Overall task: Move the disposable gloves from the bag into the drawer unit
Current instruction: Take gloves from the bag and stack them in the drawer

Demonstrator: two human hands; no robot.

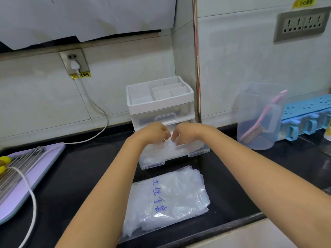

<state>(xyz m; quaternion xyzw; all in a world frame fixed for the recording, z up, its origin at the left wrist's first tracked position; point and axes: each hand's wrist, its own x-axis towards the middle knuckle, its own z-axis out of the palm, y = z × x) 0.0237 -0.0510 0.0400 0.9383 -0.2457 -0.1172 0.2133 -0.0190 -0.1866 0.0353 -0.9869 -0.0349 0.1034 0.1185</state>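
Left grip: my left grip [155, 133] is curled over the open drawer [152, 164] and pinches the gloves [161, 154] in it.
Right grip: my right grip [186, 134] is curled too, just beside the left one. It pinches the same gloves.
Gloves: a clear bunch lies in the drawer, under my fingers.
Drawer: it is the bottom one of the drawer unit [161, 104], pulled out toward me. The one above it is closed.
Bag: the bag [166, 199] lies flat on the black tabletop [80, 167], just in front of the drawer. It looks puffy, so I think more gloves are inside. It is all clear plastic, so I cannot tell how many.
Done: some gloves are in the drawer.
Left to do: I think I need to tuck this bunch down and let go. Then I take the rest out of the bag and push the drawer shut.
How far: about the middle, I guess.
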